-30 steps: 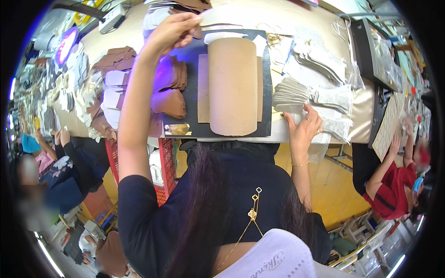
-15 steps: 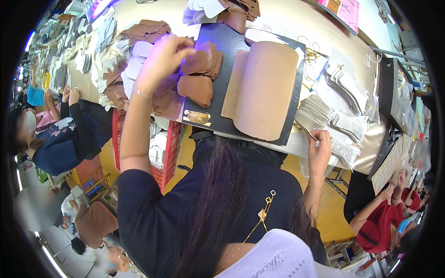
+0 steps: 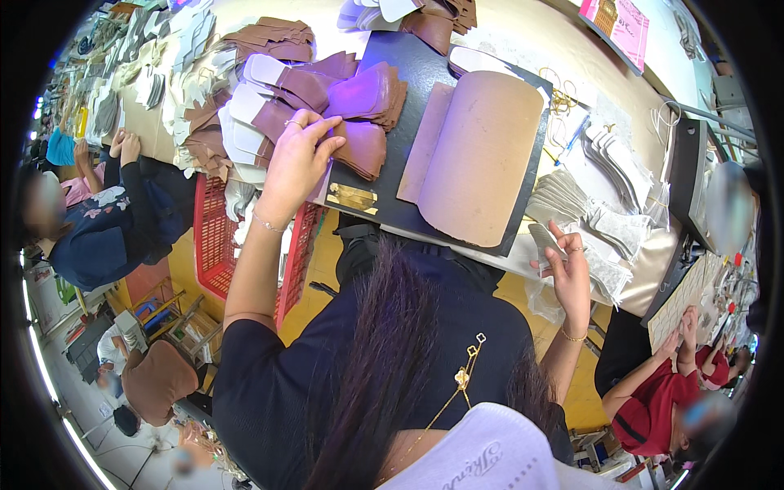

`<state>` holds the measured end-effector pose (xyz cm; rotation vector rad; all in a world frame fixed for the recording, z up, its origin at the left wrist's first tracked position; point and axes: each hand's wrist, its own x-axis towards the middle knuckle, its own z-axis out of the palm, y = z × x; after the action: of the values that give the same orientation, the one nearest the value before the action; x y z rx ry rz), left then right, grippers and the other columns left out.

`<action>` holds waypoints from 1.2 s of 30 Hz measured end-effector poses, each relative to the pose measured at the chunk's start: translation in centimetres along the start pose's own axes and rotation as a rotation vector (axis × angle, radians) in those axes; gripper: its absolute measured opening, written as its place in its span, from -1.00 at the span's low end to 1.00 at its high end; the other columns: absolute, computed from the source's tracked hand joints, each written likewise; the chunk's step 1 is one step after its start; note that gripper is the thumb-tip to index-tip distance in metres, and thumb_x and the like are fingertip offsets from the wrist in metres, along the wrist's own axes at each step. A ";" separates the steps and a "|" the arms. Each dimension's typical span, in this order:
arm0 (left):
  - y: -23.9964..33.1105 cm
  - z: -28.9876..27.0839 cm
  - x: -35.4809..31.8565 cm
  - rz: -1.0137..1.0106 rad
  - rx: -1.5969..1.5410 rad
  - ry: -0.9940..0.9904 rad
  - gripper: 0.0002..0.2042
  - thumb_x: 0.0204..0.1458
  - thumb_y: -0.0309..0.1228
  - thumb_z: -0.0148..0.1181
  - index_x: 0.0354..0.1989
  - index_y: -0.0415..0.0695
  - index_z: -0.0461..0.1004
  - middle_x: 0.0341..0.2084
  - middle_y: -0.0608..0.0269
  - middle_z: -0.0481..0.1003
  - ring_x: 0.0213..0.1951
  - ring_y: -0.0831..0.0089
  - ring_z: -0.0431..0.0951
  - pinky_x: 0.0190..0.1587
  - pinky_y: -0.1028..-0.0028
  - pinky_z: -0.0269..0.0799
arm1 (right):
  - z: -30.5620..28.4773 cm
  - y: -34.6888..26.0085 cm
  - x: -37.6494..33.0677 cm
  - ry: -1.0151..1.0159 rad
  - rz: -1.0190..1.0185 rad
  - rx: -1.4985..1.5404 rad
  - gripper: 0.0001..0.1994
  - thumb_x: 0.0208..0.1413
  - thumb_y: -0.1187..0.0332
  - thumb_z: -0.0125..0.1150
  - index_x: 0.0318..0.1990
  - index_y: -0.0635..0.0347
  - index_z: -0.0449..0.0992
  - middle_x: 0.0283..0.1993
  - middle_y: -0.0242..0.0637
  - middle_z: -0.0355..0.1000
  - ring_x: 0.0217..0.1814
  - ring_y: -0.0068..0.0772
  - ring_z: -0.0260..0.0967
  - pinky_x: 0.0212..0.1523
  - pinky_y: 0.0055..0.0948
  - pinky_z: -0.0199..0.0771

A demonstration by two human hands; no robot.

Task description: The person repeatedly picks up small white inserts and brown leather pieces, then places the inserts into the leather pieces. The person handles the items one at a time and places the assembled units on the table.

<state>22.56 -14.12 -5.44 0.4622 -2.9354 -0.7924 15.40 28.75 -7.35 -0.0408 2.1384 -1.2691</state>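
The left hand (image 3: 296, 159) rests with fingers loosely spread on a pile of brown leather pieces (image 3: 343, 114) at the counter's (image 3: 506, 37) near left edge, beside a black board (image 3: 408, 196). The right hand (image 3: 567, 273) pinches a thin grey piece (image 3: 543, 241) near stacked white pieces (image 3: 572, 200).

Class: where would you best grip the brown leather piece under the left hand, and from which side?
Pinch the brown leather piece at its free rounded near edge, coming from the worker's side: it lies flat and overlapped by others farther back, where the left hand rests.
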 end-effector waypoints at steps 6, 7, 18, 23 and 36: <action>0.4 0.4 -0.3 0.051 0.054 0.073 -0.76 0.00 -0.42 0.25 -0.16 -0.24 0.58 -0.31 0.07 0.46 -0.22 0.12 0.48 -0.10 0.26 0.40 | -0.9 -0.4 -0.5 0.010 -0.007 0.135 -0.86 0.25 0.49 0.05 -0.25 0.19 0.18 0.14 -0.01 0.38 -0.31 -0.43 0.57 -0.48 -0.65 0.44; 0.4 0.6 -0.3 0.056 0.042 0.086 -0.77 0.00 -0.42 0.25 -0.18 -0.24 0.58 -0.32 0.07 0.46 -0.22 0.11 0.48 -0.11 0.26 0.40 | -1.0 -0.5 -0.6 0.014 -0.012 0.157 -0.85 0.25 0.49 0.05 -0.25 0.18 0.18 0.09 -0.06 0.39 -0.31 -0.42 0.57 -0.48 -0.67 0.44; -1.2 0.4 1.7 0.029 -0.034 -0.071 -0.81 -0.13 -0.49 0.32 -0.33 -0.23 0.49 -0.45 0.11 0.42 -0.32 0.19 0.45 -0.19 0.30 0.36 | -1.1 -1.1 -0.4 0.051 -0.095 0.130 -0.87 0.21 0.47 0.11 -0.26 0.23 0.26 -0.14 -0.20 0.54 -0.32 -0.48 0.55 -0.36 -0.52 0.47; -2.5 0.3 2.8 -0.158 -0.167 -0.205 -0.79 -0.17 -0.59 0.33 -0.33 -0.25 0.47 -0.47 0.23 0.41 -0.40 0.41 0.41 -0.27 0.42 0.37 | -0.9 -2.0 -1.1 0.089 -0.189 0.041 -0.87 0.19 0.43 0.13 -0.22 0.22 0.30 -0.31 -0.21 0.53 -0.36 -0.39 0.55 -0.34 -0.42 0.48; -1.4 0.5 1.8 -0.092 -0.046 -0.119 -0.73 -0.15 -0.60 0.32 -0.21 -0.31 0.52 -0.41 0.15 0.43 -0.44 0.37 0.43 -0.29 0.42 0.40 | -0.7 -1.8 -0.9 0.112 -0.256 0.022 -0.86 0.16 0.43 0.15 -0.23 0.22 0.31 -0.41 -0.22 0.51 -0.36 -0.32 0.56 -0.36 -0.36 0.48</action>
<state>21.13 -15.58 -6.56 0.5686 -3.0159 -0.9273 15.20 28.66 -5.18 -0.2465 2.2702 -1.4702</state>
